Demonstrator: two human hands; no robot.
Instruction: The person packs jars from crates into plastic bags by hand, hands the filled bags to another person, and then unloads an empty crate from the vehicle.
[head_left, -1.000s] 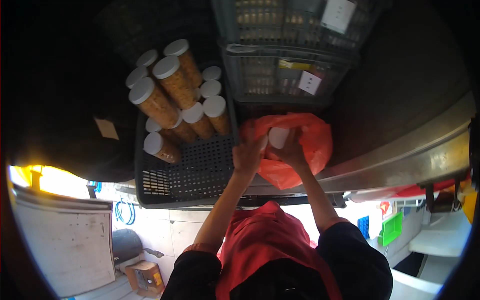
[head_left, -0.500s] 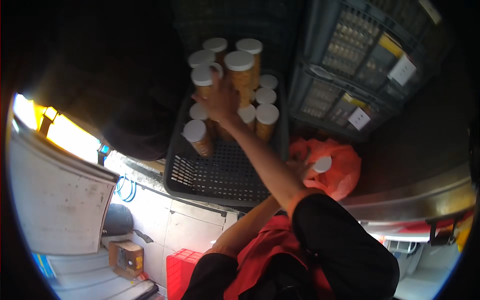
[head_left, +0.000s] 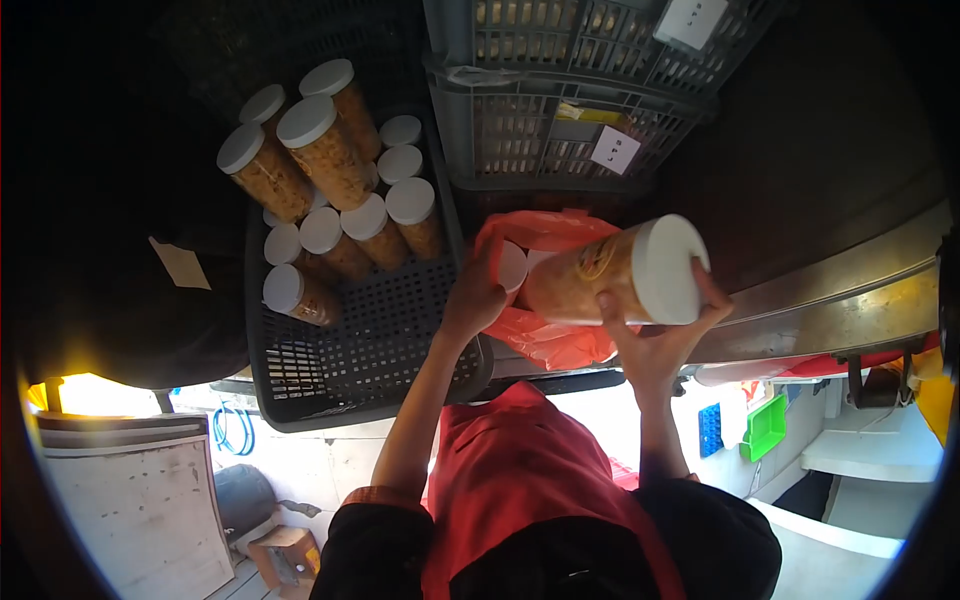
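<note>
A large clear jar of light brown food with a white lid lies tilted over the mouth of a red plastic bag. My right hand grips it near the lid. At the bag's left edge my left hand holds the plastic, next to another white-lidded container inside the bag. Left of the bag, a dark perforated crate holds several jars with white lids, some standing on top of others. The jar's lower end is partly inside the bag.
Stacked dark crates with white labels stand behind the bag. A metal edge runs along the right. Below are a cardboard box, a grey cylinder and a green tray.
My right hand has gone from the jars in the crate to the bag, now with a large jar in it. The upper group in the crate has one jar fewer.
</note>
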